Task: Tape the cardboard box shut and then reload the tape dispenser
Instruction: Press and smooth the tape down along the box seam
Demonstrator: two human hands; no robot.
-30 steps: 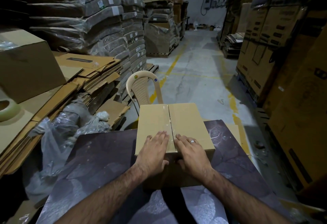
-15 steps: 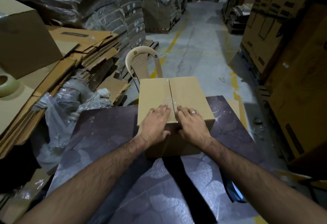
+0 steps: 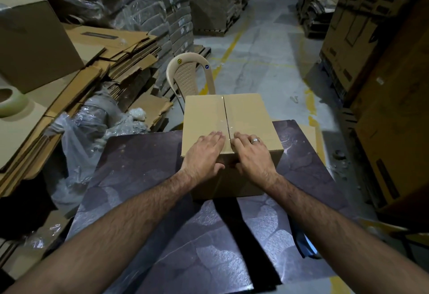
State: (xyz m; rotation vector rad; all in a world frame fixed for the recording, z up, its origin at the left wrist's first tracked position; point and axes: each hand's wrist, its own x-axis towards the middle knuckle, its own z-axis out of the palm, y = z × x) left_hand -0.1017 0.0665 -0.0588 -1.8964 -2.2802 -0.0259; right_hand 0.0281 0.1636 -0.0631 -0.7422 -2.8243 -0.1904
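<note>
Both the left hand (image 3: 204,154) and right hand (image 3: 251,154) lie flat and open, gripping nothing, pressing clear tape (image 3: 224,117) (glossy along the seam) onto the cardboard box (image 3: 246,117) on the dark table (image 3: 144,177), so sealing looks nearly done and fetching the dispenser, nowhere clearly visible, comes next.

Matt cardboard box (image 3: 246,117) with glossy clear tape (image 3: 223,117) on glossy table (image 3: 144,177)
</note>
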